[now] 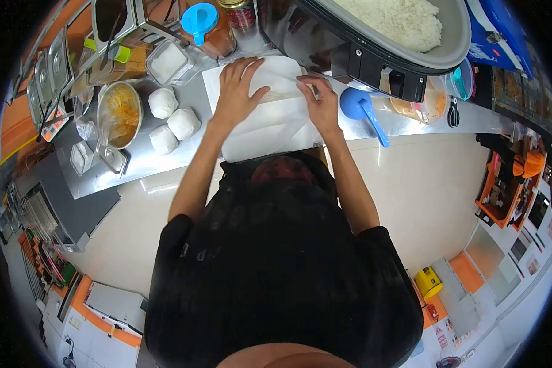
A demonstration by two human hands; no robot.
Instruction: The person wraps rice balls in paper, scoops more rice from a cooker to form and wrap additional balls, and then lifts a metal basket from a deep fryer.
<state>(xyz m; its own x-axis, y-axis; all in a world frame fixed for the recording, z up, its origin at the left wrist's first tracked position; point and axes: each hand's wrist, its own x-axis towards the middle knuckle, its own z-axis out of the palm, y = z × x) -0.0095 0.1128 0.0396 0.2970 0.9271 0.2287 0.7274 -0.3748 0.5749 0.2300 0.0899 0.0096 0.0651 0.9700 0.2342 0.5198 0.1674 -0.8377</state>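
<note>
White paper sheets (pixel 264 132) lie on the metal counter right in front of my body, with a fold running across them near the top. My left hand (pixel 238 92) rests on the upper left of the paper, fingers stretched out and thumb apart. At the upper right of the paper, my right hand (pixel 320 103) has its fingers bent together with the thumb at the paper's edge, seemingly pinching it. Whatever the fold covers is hidden. Just right of that hand is a blue scoop (pixel 356 105), its handle toward me.
Three white wrapped parcels (pixel 184 124) sit left of the paper, beside a metal bowl of orange-yellow food (pixel 121 116). A large cooker of white rice (pixel 398 24) stands at back right. A blue-lidded jug (pixel 201 24) is behind. Scissors (pixel 453 113) lie far right.
</note>
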